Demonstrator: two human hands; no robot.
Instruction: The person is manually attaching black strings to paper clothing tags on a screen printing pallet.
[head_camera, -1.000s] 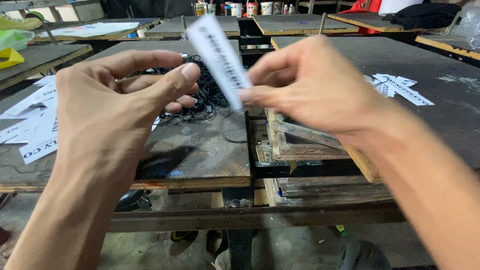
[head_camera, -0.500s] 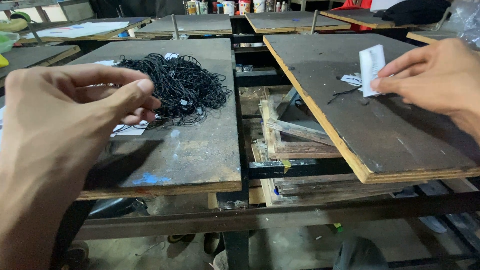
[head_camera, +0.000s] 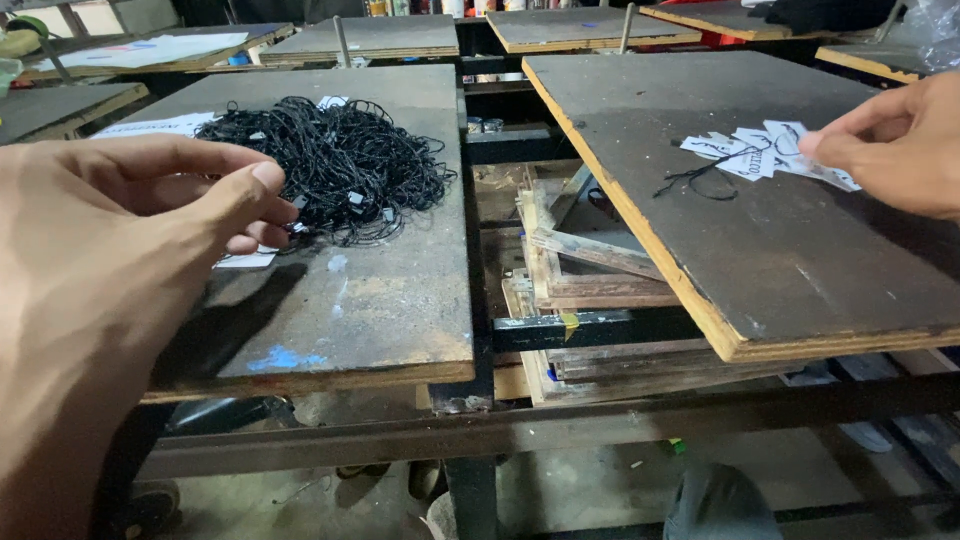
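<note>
We look down on two dark boards set side by side on a black metal frame, a gap between them showing stacked wooden frames (head_camera: 590, 265) below.

Left hand (head_camera: 130, 230): held above the left board (head_camera: 370, 300), fingers loosely curled, thumb tip pressed toward the index and middle fingertips in a light pinch. We cannot tell whether anything is caught between them; the fingertips sit right at the near edge of the cord pile, perhaps touching a strand. Its shadow falls on the board beneath.

Pile of black cords (head_camera: 335, 165): a loose tangled heap on the far half of the left board, small dark tags scattered through it. White paper sheets (head_camera: 165, 125) lie partly under its far-left side, and another scrap shows just under the left fingers.

Right hand (head_camera: 895, 145): reaching in from the right edge over the right board (head_camera: 760, 260), thumb and forefinger closed on the end of a white paper label (head_camera: 815, 172), low against the board surface.

Small heap of white printed labels (head_camera: 745, 150): lying on the far part of the right board, just beside the right fingertips, with a thin black cord (head_camera: 700, 178) trailing out of it toward us. The held label touches or overlaps this heap.

A blue paint smear (head_camera: 280, 358) marks the near edge of the left board. More boards stand behind, well apart from the hands
</note>
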